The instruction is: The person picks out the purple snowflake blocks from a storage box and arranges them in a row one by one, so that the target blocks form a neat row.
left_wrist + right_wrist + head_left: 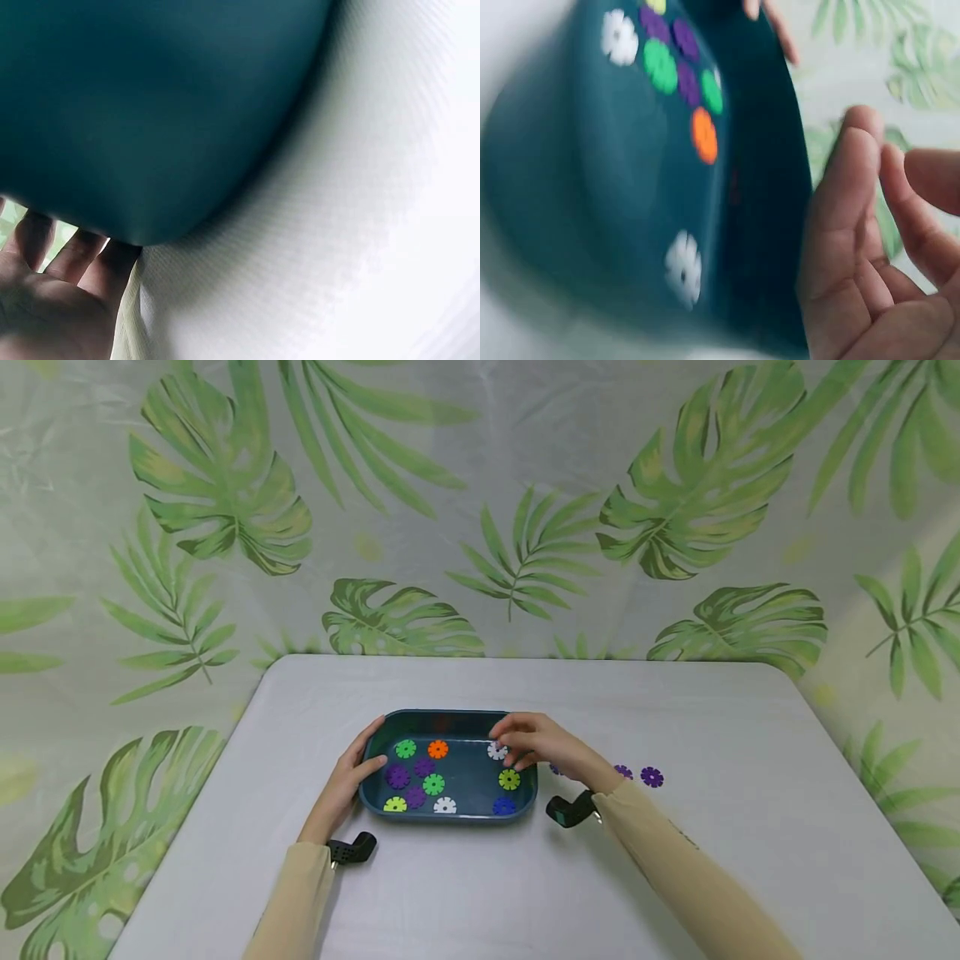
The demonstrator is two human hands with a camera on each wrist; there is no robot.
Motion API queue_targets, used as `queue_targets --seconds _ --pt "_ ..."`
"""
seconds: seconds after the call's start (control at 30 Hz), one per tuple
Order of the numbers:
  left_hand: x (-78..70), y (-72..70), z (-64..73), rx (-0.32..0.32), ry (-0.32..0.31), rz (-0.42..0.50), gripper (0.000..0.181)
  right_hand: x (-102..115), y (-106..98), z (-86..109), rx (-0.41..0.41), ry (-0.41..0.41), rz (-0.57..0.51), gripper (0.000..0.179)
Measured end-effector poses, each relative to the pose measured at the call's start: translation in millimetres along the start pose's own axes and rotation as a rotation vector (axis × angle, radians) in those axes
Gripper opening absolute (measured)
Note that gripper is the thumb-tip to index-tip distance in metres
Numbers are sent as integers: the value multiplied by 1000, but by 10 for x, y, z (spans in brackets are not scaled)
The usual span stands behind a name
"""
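A dark teal tray lies on the table with several notched plastic discs in it. My left hand grips its left end, thumb over the rim and fingers along the outer wall. In the left wrist view, fingers touch that wall. Over the tray's right end hovers my right hand, fingers loosely bent; the right wrist view shows nothing between thumb and fingers. Below its fingertips lies a white disc, with a yellow-green disc and a blue disc nearer the front.
Purple discs lie on the white table to the right of the tray, one partly hidden by my right wrist. An orange disc sits near the tray's back wall. Behind the table hangs a leaf-patterned cloth.
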State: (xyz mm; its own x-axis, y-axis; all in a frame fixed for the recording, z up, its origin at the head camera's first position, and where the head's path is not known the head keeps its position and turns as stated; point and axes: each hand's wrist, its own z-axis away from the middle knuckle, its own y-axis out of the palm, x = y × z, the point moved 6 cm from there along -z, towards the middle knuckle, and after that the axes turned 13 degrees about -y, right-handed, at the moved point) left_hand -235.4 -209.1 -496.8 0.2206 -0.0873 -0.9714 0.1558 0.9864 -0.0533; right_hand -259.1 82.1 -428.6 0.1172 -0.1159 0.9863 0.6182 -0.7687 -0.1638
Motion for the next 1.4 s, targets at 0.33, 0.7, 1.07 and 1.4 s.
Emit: queue_targets --seconds 0.33,0.7,1.07,1.4 --pt "-1 9 8 -11 -13 -5 60 -79 772 -459 278 99 -30 31" --pt "-6 -5 8 -2 -7 -9 59 -137 1149 -658 377 260 -61 27" --pt "2 12 0 9 -1 -5 60 -181 1246 -845 496 330 65 27" --pt "5 5 -7 4 7 -3 60 -244 1244 -863 470 346 84 25"
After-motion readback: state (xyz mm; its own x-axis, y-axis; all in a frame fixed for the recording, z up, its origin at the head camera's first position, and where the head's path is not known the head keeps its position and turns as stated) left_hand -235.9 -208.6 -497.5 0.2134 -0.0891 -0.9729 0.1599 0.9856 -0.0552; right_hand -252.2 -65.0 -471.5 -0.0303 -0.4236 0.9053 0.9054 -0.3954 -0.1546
